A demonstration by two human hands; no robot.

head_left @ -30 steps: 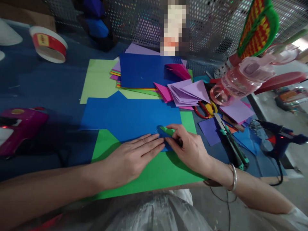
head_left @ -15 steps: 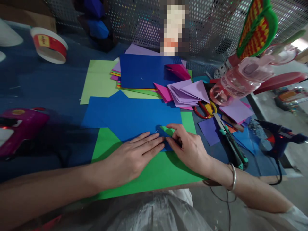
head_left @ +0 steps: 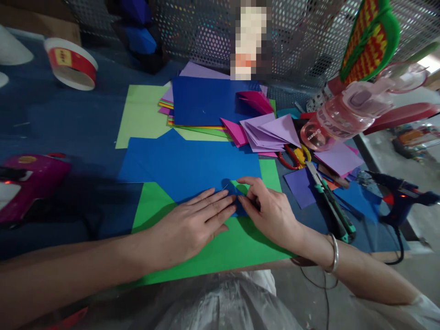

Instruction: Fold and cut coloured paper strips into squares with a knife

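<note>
A large blue sheet of paper lies over a green sheet at the table's front edge. My left hand rests flat on the blue paper's lower part, its fingers stretched out to the right. Close to those fingertips, my right hand has its thumb and curled fingers at the blue paper's lower right edge, with the index finger arched above the thumb. The paper under the curled fingers is partly hidden. A thin pale line shows on the blue paper just above the left fingertips.
Behind lie stacked coloured sheets and folded lilac papers. To the right are scissors, a utility knife, a pink bottle and a dark glue gun. A magenta device and a paper bowl stand left.
My left thumb now shows a little out from under the palm. Both hands and the blue paper otherwise keep their places; the view has shifted slightly.
</note>
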